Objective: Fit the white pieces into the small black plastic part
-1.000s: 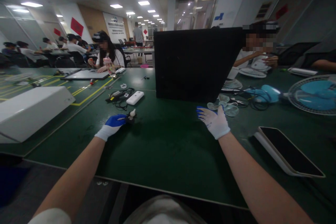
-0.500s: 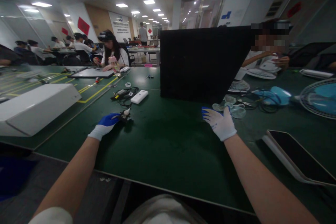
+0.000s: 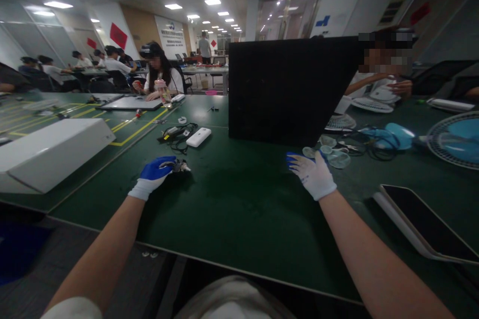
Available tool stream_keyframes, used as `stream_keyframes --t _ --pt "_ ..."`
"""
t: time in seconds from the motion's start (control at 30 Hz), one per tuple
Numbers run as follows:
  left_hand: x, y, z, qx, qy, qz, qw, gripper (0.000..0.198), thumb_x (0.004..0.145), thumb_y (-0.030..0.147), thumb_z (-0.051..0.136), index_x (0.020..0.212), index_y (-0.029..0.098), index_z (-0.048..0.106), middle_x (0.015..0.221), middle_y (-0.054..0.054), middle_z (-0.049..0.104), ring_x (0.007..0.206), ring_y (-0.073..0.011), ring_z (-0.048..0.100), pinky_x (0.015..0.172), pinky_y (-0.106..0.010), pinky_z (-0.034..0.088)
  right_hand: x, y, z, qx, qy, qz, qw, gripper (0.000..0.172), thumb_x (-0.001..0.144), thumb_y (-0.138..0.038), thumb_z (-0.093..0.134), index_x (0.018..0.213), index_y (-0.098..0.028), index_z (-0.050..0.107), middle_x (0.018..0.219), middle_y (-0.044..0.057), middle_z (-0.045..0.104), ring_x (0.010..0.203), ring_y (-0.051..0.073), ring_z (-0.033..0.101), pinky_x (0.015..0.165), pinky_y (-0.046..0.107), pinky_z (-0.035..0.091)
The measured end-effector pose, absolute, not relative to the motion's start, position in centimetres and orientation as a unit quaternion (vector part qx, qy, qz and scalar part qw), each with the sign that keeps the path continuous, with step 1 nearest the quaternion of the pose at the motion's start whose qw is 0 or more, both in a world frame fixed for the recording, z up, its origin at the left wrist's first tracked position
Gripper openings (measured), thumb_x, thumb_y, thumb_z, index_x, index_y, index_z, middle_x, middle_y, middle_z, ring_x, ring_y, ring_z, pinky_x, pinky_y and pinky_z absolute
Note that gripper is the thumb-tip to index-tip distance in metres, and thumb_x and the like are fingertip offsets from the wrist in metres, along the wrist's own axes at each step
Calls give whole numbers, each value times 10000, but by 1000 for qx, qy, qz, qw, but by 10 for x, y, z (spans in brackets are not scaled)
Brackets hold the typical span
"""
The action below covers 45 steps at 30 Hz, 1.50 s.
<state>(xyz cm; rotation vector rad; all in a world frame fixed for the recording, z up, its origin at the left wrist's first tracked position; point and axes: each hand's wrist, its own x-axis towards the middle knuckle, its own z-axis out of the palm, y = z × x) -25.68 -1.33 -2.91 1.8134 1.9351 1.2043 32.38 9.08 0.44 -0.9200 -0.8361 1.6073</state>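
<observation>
Both my hands wear white gloves with blue fingers. My left hand [image 3: 153, 175] is closed round a small dark part with a pale tip [image 3: 181, 165], which lies tipped over on the green table [image 3: 239, 209]. My right hand [image 3: 311, 173] rests flat on the table with its fingers stretched out and nothing in them. Just beyond its fingertips lies a clear plastic fan blade [image 3: 329, 154], in front of an upright black panel [image 3: 288, 92].
A white power bank [image 3: 198, 137] with black cables lies behind my left hand. A long white box [image 3: 48, 152] stands at the left. A tablet [image 3: 422, 222] lies at the right, with blue fan parts [image 3: 454, 139] beyond. People sit at other tables and across from me.
The small part in my left hand has tipped from upright to lying on its side, and the hand has curled over it. My right hand has stayed flat in the same place.
</observation>
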Motion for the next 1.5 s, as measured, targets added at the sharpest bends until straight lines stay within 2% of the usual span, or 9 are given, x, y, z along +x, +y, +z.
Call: stream_keyframes --t 0.07,0.2,0.37,0.57,0.73,0.83,1.03,1.23,1.5 --pt "-252 -18 -23 616 662 413 107 321 774 373 604 997 218 774 1240 -60 738 1187 -264 659 1131 -432 467 324 93 2 -390 -360 668 520 679 1019 -611 227 1064 -171 742 1200 157 750 992 246 739 831 347 627" --pt "-242 -25 -13 601 659 438 112 322 773 425 641 979 219 775 1261 -61 725 1200 -274 649 1121 -419 480 325 98 -2 -391 -370 664 519 763 1000 -664 162 1090 -160 728 1186 169 752 975 258 744 809 360 629" --pt "-223 -23 -11 558 644 507 131 499 863 521 585 1181 157 707 1275 -101 712 1203 -269 650 1100 -409 488 324 96 0 -384 -373 670 513 773 1006 -660 163 1073 -158 746 1146 151 770 896 239 748 792 345 626" --pt "-187 -11 -19 576 656 463 154 672 829 544 671 1402 208 571 1439 -122 602 1269 -284 616 1086 -422 490 322 93 2 -388 -387 664 509 772 1013 -645 154 1056 -151 746 1145 157 768 943 243 743 817 343 614" --pt "-168 -5 -19 572 676 429 178 735 813 570 698 1452 253 523 1407 -118 630 1226 -297 647 1038 -442 522 323 94 1 -390 -399 663 499 757 1010 -647 167 1097 -163 744 1133 155 772 980 258 739 854 367 604" --pt "-162 0 -18 589 660 407 226 731 800 559 715 1434 238 546 1344 -120 673 1194 -298 666 1024 -447 533 325 97 -2 -386 -406 662 498 761 1007 -655 176 1100 -159 746 1114 163 774 990 261 737 852 367 605" --pt "-120 17 -14 609 600 423 300 644 819 482 711 1379 184 599 1367 -158 653 1195 -294 665 1025 -454 540 325 103 -8 -387 -408 661 497 768 1008 -657 166 1111 -164 746 1104 156 776 963 252 745 811 350 612" --pt "-37 36 -10 715 558 342 244 512 752 542 761 1135 203 750 1239 -126 719 1145 -293 677 1045 -440 521 325 111 -11 -413 -412 671 458 738 1043 -574 156 1047 -169 773 1035 135 794 908 227 752 765 319 606" --pt "70 37 -6 795 484 276 240 446 783 569 728 1108 266 765 1165 -72 748 1034 -253 710 976 -395 552 328 119 -17 -388 -436 681 443 731 1040 -582 177 1039 -172 782 960 132 800 847 232 755 748 322 603"
